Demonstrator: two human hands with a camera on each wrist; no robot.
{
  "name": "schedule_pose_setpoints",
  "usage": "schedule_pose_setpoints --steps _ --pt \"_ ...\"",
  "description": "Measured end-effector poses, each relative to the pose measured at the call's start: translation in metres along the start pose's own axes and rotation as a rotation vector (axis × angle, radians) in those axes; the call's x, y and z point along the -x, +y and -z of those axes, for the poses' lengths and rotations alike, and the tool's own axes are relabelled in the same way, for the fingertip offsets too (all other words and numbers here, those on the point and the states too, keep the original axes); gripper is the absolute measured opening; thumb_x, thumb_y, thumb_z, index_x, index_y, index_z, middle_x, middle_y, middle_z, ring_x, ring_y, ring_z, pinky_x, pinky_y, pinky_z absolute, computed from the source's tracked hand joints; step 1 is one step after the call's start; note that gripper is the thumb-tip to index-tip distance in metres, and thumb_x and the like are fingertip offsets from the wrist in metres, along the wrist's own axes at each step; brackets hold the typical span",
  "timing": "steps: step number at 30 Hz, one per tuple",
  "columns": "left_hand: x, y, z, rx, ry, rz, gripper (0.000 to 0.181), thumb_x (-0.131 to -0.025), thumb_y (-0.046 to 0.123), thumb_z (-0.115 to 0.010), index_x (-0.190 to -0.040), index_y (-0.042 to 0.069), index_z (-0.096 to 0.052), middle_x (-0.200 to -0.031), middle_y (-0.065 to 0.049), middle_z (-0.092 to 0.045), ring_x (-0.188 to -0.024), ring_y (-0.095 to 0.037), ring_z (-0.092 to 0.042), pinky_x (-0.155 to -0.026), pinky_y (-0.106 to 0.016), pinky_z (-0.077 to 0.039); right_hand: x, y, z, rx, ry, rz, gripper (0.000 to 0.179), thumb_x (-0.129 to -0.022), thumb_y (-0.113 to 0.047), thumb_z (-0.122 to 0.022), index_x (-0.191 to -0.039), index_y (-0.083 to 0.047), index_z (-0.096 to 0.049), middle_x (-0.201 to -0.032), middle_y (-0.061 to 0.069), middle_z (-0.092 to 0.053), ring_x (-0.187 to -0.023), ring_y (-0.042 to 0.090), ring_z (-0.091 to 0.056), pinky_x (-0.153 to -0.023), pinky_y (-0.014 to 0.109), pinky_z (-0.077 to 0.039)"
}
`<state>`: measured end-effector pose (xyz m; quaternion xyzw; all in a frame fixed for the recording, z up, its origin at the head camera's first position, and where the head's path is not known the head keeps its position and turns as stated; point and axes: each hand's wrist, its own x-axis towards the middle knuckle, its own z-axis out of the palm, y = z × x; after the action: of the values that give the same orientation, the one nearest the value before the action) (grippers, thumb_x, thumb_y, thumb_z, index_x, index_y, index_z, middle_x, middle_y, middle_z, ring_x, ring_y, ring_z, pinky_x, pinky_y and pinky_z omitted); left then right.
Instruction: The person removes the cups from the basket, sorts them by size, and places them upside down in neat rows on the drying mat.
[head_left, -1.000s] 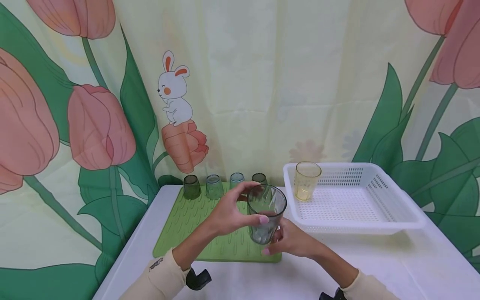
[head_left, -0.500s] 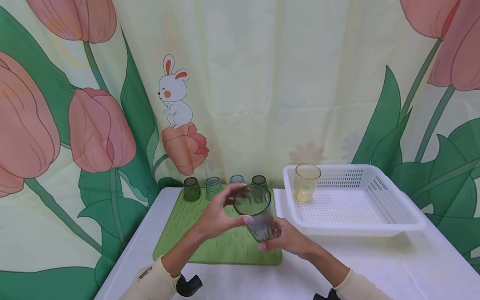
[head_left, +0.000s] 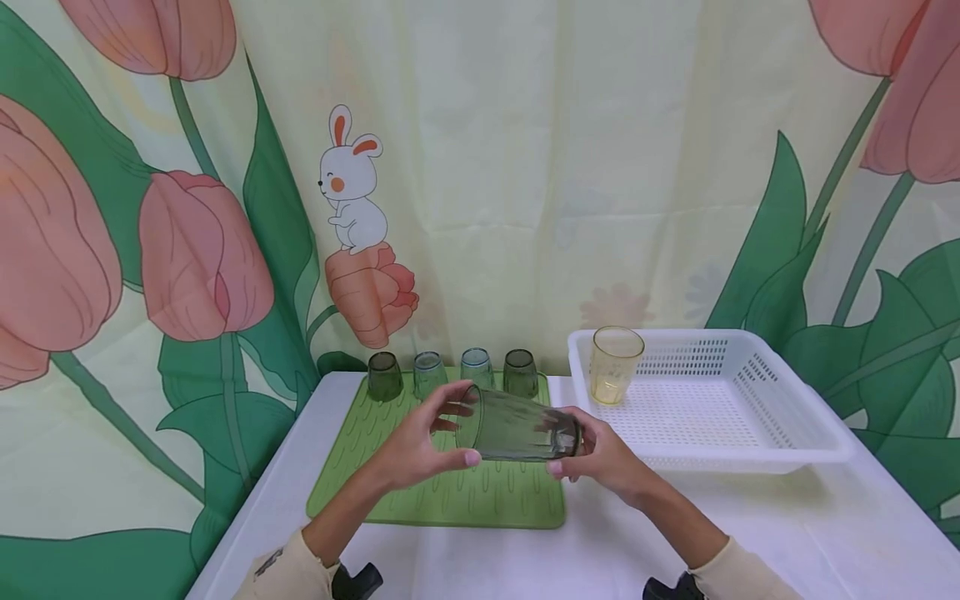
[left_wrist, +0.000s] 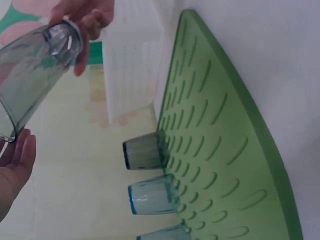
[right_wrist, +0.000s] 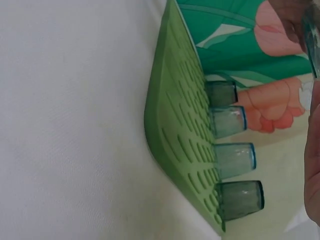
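Note:
A grey-green drinking glass (head_left: 517,427) lies tilted on its side in the air above the green ridged mat (head_left: 360,467), mouth to the left. At its base, the right hand (head_left: 603,454) grips with thumb and fingers. Around the rim, the left hand (head_left: 420,442) holds it, thumb at the lower edge and fingers at the far side. The left wrist view shows the glass (left_wrist: 35,75) between both hands. Along the mat's back edge stand several smaller-looking tinted glasses, among them a dark green one (head_left: 385,377) and a dark grey one (head_left: 521,373), narrow ends up.
A white perforated basket (head_left: 750,450) stands right of the mat, with a yellow glass (head_left: 615,367) upright in its left back corner. White cloth (head_left: 750,517) covers the table. Behind it hangs a curtain (head_left: 487,167) printed with tulips and a rabbit.
The glass has turned from nearly upright to almost horizontal, its mouth swinging left. The left hand has moved left with the rim, while the right hand has shifted slightly right with the base.

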<state>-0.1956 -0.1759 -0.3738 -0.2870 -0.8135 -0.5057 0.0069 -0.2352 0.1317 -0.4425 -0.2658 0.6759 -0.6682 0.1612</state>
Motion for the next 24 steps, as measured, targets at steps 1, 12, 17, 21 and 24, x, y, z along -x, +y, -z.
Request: schedule_pose_setpoints --steps 1,12,17,21,24 --pt "0.001 -0.001 0.000 -0.003 0.000 0.010 0.085 -0.084 0.041 -0.081 -0.152 0.016 -0.037 -0.141 -0.006 -0.053 -0.127 -0.028 -0.055 -0.101 -0.042 -0.050 0.000 -0.001 0.000 -0.001 0.005 0.001 0.069 -0.084 -0.005 -0.077 -0.144 -0.003 -0.043 -0.114 0.011 -0.066 -0.077 0.013 -0.066 -0.059 0.027 -0.053" --pt "0.012 -0.010 0.007 -0.015 0.016 0.074 0.079 -0.083 0.029 -0.082 -0.149 0.016 -0.040 -0.138 -0.006 -0.053 -0.125 -0.029 -0.055 -0.102 -0.043 -0.050 -0.009 -0.002 -0.007 -0.013 -0.001 0.059 0.062 -0.083 -0.002 -0.076 -0.139 -0.007 -0.049 -0.121 0.001 -0.066 -0.075 0.008 -0.059 -0.059 0.025 -0.052" --pt "0.021 -0.017 0.012 0.000 0.007 0.115 0.076 -0.084 0.027 -0.081 -0.147 0.018 -0.041 -0.138 -0.004 -0.053 -0.123 -0.027 -0.054 -0.102 -0.048 -0.049 -0.015 -0.011 -0.013 -0.070 0.005 0.062 0.061 -0.084 -0.004 -0.076 -0.136 -0.011 -0.047 -0.115 0.003 -0.064 -0.080 0.012 -0.066 -0.062 0.026 -0.054" --pt "0.030 -0.027 0.015 -0.026 -0.006 0.146 0.076 -0.084 0.028 -0.080 -0.148 0.016 -0.041 -0.142 -0.006 -0.051 -0.124 -0.025 -0.053 -0.103 -0.046 -0.049 -0.023 -0.019 -0.020 -0.134 -0.014 0.088 0.059 -0.085 -0.002 -0.074 -0.134 -0.012 -0.043 -0.118 0.002 -0.063 -0.084 0.019 -0.074 -0.063 0.026 -0.055" --pt "0.036 -0.034 0.017 -0.043 -0.021 0.164 0.076 -0.086 0.029 -0.079 -0.149 0.014 -0.040 -0.143 -0.007 -0.050 -0.125 -0.025 -0.053 -0.104 -0.044 -0.049 -0.031 -0.025 -0.027 -0.171 -0.037 0.112 0.061 -0.085 -0.001 -0.073 -0.135 -0.014 -0.041 -0.118 0.001 -0.063 -0.080 0.022 -0.075 -0.062 0.025 -0.054"
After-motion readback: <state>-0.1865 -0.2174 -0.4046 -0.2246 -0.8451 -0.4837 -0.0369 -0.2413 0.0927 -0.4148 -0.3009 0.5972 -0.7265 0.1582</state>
